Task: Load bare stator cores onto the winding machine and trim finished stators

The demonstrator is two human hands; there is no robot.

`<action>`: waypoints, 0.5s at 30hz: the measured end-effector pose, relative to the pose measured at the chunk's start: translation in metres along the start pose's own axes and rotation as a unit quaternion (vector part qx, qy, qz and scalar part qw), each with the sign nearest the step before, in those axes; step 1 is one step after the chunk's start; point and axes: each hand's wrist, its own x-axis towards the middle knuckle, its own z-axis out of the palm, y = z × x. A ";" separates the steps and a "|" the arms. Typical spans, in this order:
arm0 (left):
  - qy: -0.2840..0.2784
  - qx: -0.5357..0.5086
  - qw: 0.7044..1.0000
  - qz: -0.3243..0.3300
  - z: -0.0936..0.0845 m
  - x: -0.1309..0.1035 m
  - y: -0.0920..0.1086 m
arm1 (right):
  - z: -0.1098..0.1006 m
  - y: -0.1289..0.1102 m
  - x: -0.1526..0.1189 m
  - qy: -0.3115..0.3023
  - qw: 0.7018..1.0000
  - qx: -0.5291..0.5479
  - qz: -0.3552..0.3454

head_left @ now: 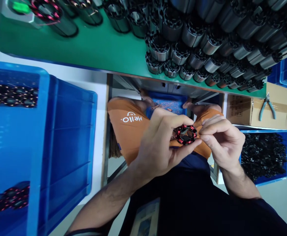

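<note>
My left hand (158,141) is closed around a wound motor stator (185,141), a small black ring with red coil wire around its teeth. The ring's open end faces up toward me, while its side is mostly covered by my fingers and thumb. Just beside the stator's right edge, my right hand (223,141) is pinched, thumb against fingers. Whatever lies in that pinch, perhaps a thin wire, is too small to make out. Both hands are above my lap, over orange shorts (131,131).
Many bare stator cores (180,54) stand stacked along the green bench (104,49). Wound stators lie in a blue crate (69,131) at left. At right are pliers (267,106) on a cardboard box (239,106) and a bin of black parts (263,157). A blue tray (180,101) with wire scraps lies below.
</note>
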 end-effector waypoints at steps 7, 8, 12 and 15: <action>0.034 0.035 0.998 0.044 0.009 -0.009 -0.008 | 0.037 0.003 -0.020 0.032 0.970 0.176 0.165; 0.046 0.057 0.996 0.057 0.009 -0.010 -0.010 | 0.041 0.004 -0.024 0.030 0.966 0.192 0.173; 0.052 0.125 0.987 0.088 0.009 -0.013 -0.013 | 0.052 0.006 -0.030 0.059 0.950 0.232 0.200; 0.030 0.163 0.980 0.108 0.007 -0.014 -0.014 | 0.050 0.004 -0.028 0.059 0.946 0.248 0.202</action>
